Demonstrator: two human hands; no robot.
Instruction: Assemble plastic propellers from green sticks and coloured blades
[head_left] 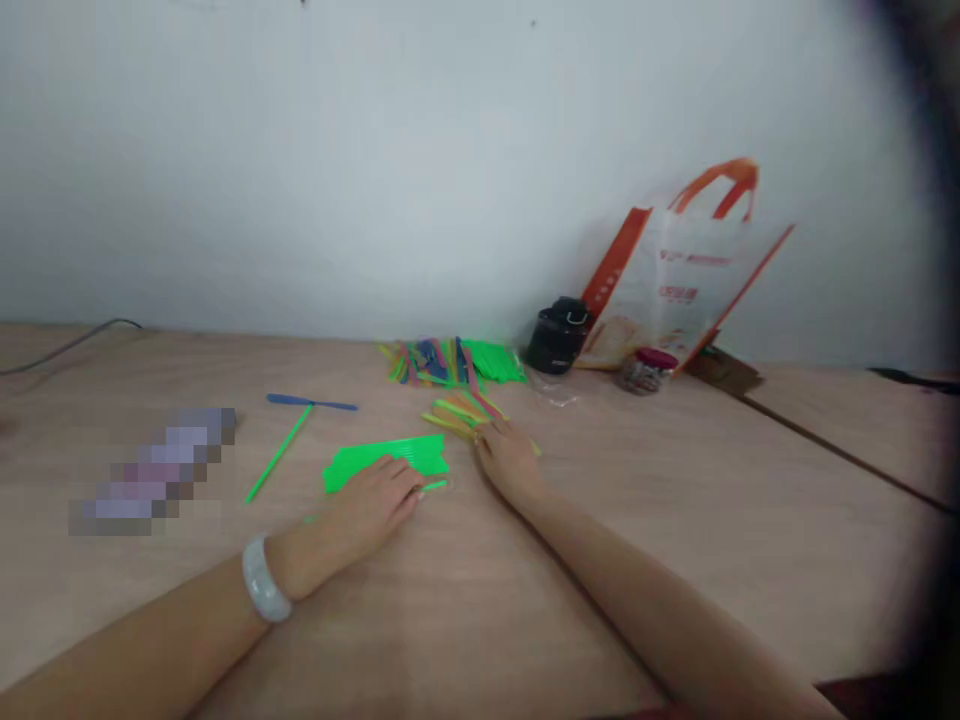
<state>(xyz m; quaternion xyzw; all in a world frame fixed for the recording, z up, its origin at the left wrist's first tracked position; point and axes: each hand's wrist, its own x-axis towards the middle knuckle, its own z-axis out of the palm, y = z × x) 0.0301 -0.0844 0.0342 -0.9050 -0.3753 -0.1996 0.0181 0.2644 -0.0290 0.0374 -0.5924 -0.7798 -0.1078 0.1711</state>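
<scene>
1. A plain white wall (375, 170) fills the background, behind a long pale wooden table (600, 580). A thin grey cable (67, 350) crosses the far left corner of the table, and a dark seam runs toward the right edge.
2. A white plastic carrier bag with orange handles (682, 280) leans against the wall at the far right. Just beside it stand a black cylindrical container (559, 340) and a small clear jar with a red lid (645, 372).
3. A pixelated, unreadable patch (150, 475) covers part of the table at the left.
4. A heap of multicoloured plastic strips (450, 362) lies near the wall, with green, blue and red pieces fanned together.
5. A T-shaped piece (277, 455), made of a thin green stick and a blue crossbar, lies apart on the table.
6. The left hand (367, 510), with a pale bangle (262, 580) on its wrist, lies open and palm down on a flat bright green strip bundle (390, 462). A thin green strip (435, 485) pokes out by its fingertips.
7. The right hand (510, 462) is loosely curled, with its fingers on a fan of yellow and orange strips (461, 415); whether it grips them, I cannot tell.
</scene>
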